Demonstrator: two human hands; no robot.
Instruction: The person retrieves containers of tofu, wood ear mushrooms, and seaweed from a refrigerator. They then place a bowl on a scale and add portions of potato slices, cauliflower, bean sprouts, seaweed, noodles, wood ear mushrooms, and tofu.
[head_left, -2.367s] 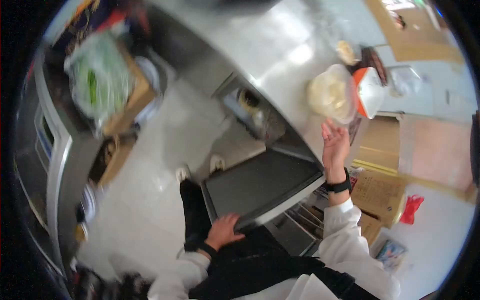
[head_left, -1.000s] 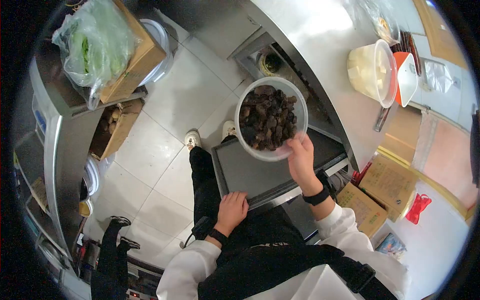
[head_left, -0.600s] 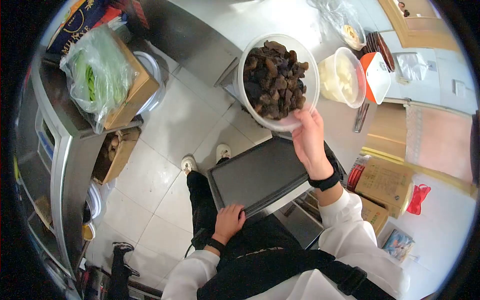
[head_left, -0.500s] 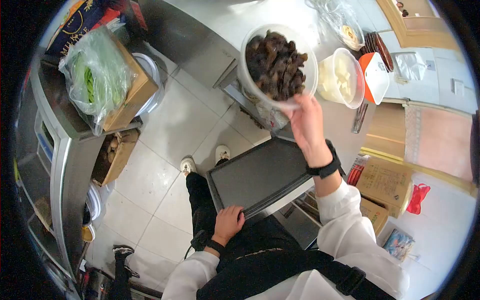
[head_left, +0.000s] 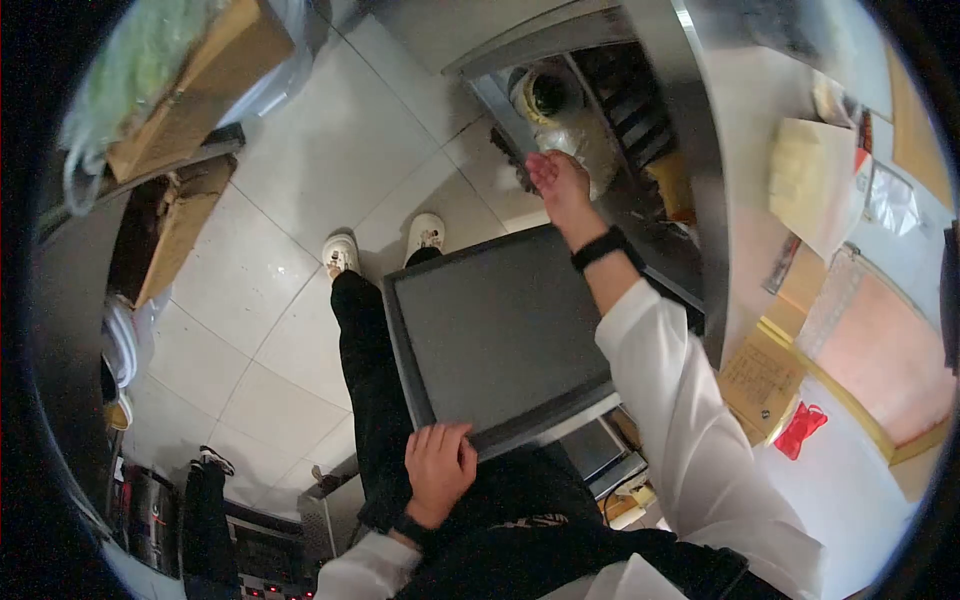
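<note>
My left hand [head_left: 437, 470] grips the dark tray's [head_left: 490, 335] near edge, fingers curled; my right hand [head_left: 556, 184], fingers spread and empty, reaches under the bench [head_left: 745, 130].

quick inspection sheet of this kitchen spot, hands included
surface: steel counter, blurred, runs along the right, open shelves beneath it
job's things: flat dark rectangular tray, bare, gripped at its near edge by the left hand
clutter: pale tub on the counter; crumpled clear plastic bag on the under-counter shelf; brown cardboard boxes at top left
grippers: left hand closed on the tray; right hand open, holding nothing, reaching toward the plastic bag
cables: nothing seen
surroundings: white tiled floor; another person's dark shoes at lower left
</note>
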